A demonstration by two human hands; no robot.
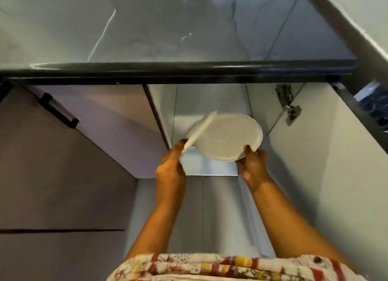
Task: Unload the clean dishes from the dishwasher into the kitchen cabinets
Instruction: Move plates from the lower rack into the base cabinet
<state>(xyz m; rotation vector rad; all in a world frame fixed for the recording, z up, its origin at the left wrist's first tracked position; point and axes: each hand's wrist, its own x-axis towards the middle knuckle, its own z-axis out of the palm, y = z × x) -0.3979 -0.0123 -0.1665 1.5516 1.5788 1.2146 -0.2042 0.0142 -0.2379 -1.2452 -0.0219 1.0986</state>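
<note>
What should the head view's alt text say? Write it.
A person holds two white plates before an open cabinet under a dark counter edge. The left hand grips the edge-on plate; the right hand grips the round plate.

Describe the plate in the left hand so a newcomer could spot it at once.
Below the dark countertop edge stands an open cabinet. Before it, the left hand grips the tilted plate by its lower end. It shows edge-on as a thin slanted strip, whereas the round plate in the right hand shows its full face.
</note>
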